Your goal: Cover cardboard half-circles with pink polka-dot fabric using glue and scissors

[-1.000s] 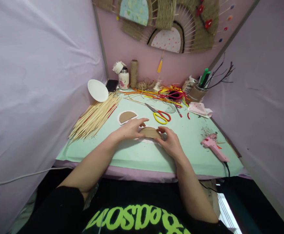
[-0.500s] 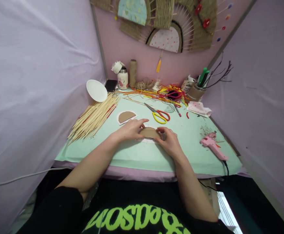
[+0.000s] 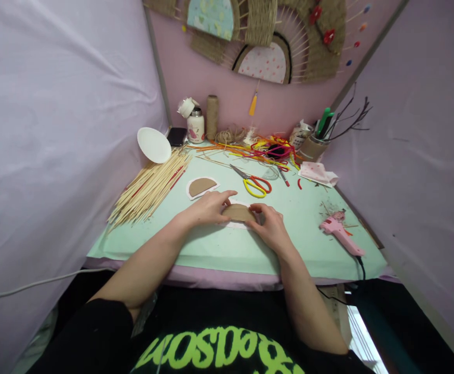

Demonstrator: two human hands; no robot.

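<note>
A brown cardboard half-circle (image 3: pixel 238 213) lies over a white piece (image 3: pixel 236 225) in front of me, with white showing along its edges. My left hand (image 3: pixel 211 206) grips its left end between thumb and fingers. At the right end, my right hand (image 3: pixel 269 221) holds it the same way, fingers curled. Just behind my left hand rests a second cardboard half-circle (image 3: pixel 202 186) on a larger white backing (image 3: pixel 190 193). Scissors (image 3: pixel 253 183) with red and yellow handles lie beyond my hands, blades partly apart.
Thin wooden sticks (image 3: pixel 151 189) are spread at left below a white paper plate (image 3: pixel 154 145). A pink glue gun (image 3: pixel 342 235) lies at right, its cord off the edge. Colourful pipe cleaners (image 3: pixel 246 150), a bottle (image 3: pixel 196 126), a twine roll (image 3: pixel 212 117) and a pen holder (image 3: pixel 313 148) line the back.
Both hands keep their hold on the cardboard half-circle, which looks tilted very slightly differently. The other things stay where they were.
</note>
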